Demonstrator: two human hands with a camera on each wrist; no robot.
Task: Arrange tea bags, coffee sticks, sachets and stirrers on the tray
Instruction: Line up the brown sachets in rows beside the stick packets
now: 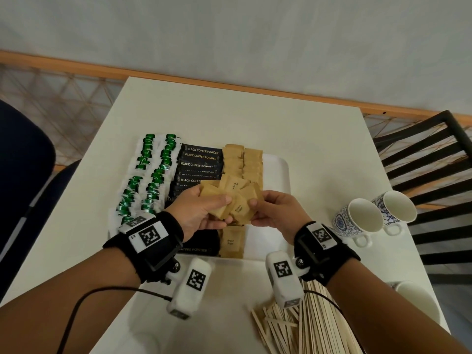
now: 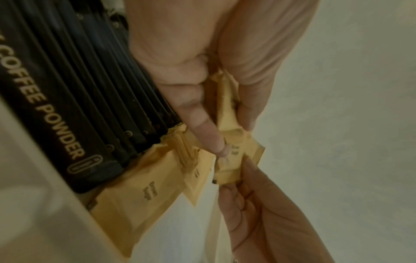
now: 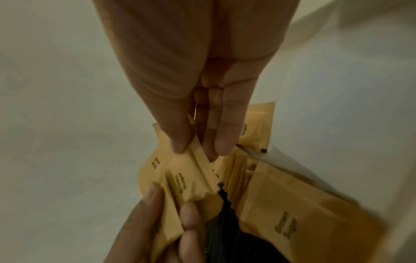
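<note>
A white tray (image 1: 277, 172) lies on the table, holding rows of green-and-white tea bags (image 1: 150, 175), black coffee sticks (image 1: 200, 159) and brown sugar sachets (image 1: 242, 159). Above the tray's middle my left hand (image 1: 204, 208) grips a loose bunch of brown sachets (image 1: 229, 192). My right hand (image 1: 270, 210) pinches one sachet (image 1: 241, 209) of that bunch between thumb and fingers. The pinch (image 3: 191, 151) and the left hand's bunch (image 2: 227, 110) show close up in the wrist views. Wooden stirrers (image 1: 304, 325) lie in a heap at the near right.
Two patterned white cups (image 1: 362, 218) (image 1: 396, 208) stand on the table right of the tray. Another white cup (image 1: 416, 300) sits at the near right edge. A dark chair (image 1: 429, 159) is at the right, a blue seat (image 1: 23, 169) at the left.
</note>
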